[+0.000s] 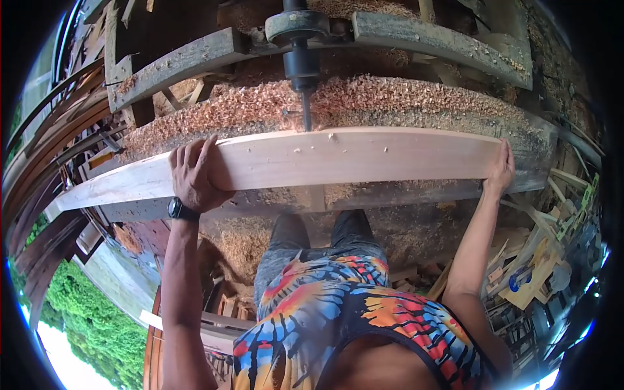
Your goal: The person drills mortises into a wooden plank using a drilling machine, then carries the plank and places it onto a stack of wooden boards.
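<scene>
A long pale wooden board (357,156) lies across the bench in front of my body. My left hand (197,172), with a dark watch (179,208) at its wrist, grips the board left of the middle, fingers over its far edge. At the board's right end, my right hand (500,168) is wrapped round the corner. Between the two hands, a vertical machine spindle (302,65) carries a narrow bit (306,110), whose tip is at the board's far edge. Whether the tip is in the wood cannot be made out. Small chips dot the board.
Reddish wood shavings (403,94) are heaped behind the board. Weathered timber beams (442,42) flank the spindle. Stacked planks (62,143) stand at the left, and scrap wood (536,273) is piled at the lower right. Sawdust (240,247) covers the ground by my legs.
</scene>
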`<state>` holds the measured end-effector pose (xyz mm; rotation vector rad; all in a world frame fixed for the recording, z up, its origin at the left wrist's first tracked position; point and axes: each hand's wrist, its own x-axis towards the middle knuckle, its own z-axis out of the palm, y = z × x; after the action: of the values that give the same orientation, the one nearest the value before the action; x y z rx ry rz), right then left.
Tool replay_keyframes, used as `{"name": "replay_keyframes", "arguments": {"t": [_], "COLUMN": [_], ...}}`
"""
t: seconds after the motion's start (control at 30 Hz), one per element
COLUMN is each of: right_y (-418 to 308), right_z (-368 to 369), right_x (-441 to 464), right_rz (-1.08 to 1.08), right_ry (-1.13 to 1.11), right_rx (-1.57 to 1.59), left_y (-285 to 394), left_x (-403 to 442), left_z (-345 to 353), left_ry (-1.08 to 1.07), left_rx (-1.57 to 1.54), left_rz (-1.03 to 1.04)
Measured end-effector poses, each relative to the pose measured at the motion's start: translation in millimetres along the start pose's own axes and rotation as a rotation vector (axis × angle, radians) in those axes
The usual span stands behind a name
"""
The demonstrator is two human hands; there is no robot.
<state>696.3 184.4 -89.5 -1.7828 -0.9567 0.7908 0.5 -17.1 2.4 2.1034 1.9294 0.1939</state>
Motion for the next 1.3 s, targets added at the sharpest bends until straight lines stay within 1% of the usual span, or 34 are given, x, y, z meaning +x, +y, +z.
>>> {"name": "replay_keyframes", "arguments": {"t": [0.03,0.07,0.13,0.27,0.33,0.43,0.5,0.53,0.63,0.77,0.83,0.97,1.0,1.07,1.17,1.3], "right_y": [-5.3,-8.7,-6.5,1.7,4.4,14.8,7.2,4.5,-1.9,7.0,2.4,-5.8,-4.2,-5.9,-3.7,9.2], "right_z": [10.6,19.8,26.1,17.6,4.0,-33.1,-45.7,-45.9,-36.4,-26.3,-7.7,26.6,29.4,31.8,23.2,-22.3], "right_x": [12.5,21.6,37.7,39.5,15.8,-37.4,-62.1,-69.2,-63.5,-33.8,-12.3,32.9,35.2,36.5,22.8,-33.1], "right_rz": [-0.012,-0.023,0.004,-0.018,-0.010,0.027,0.065,0.087,0.158,0.089,0.040,0.012,0.029,0.052,-0.054,0.006], "right_ry": [-0.010,-0.018,-0.037,-0.071,-0.023,0.024,0.030,0.031,0.069,0.010,-0.019,-0.082,-0.063,-0.027,-0.081,0.004], "right_rx": [0.003,0.005,-0.003,-0.005,0.006,0.002,-0.087,-0.133,-0.045,-0.015,0.005,-0.025,-0.009,0.021,0.052,-0.021], "left_y": [-1.2,-2.8,-5.1,0.4,2.0,7.6,9.3,10.2,9.9,4.0,-1.3,-6.7,-8.7,-9.3,-2.6,2.9], "left_x": [6.7,14.3,15.1,10.3,4.3,-21.7,-30.5,-31.7,-29.2,-18.7,-8.5,12.7,12.9,12.2,9.1,-20.3], "left_z": [-0.2,-2.8,-1.1,-2.2,0.0,0.0,0.6,0.2,-0.1,-1.8,-2.3,-6.0,-4.6,-1.1,-4.2,2.8], "left_ry": [0.024,0.003,0.015,0.003,0.023,-0.045,-0.071,-0.075,-0.068,-0.079,-0.065,-0.014,-0.005,0.025,0.020,-0.034], "left_rx": [0.004,0.025,0.017,0.017,0.017,-0.026,-0.015,-0.016,-0.013,0.000,0.018,0.056,0.053,0.040,0.017,-0.005], "left_rz": [0.003,-0.015,-0.005,-0.019,-0.003,0.008,0.004,0.005,0.011,-0.017,-0.029,-0.023,-0.021,-0.010,-0.001,-0.017]}}
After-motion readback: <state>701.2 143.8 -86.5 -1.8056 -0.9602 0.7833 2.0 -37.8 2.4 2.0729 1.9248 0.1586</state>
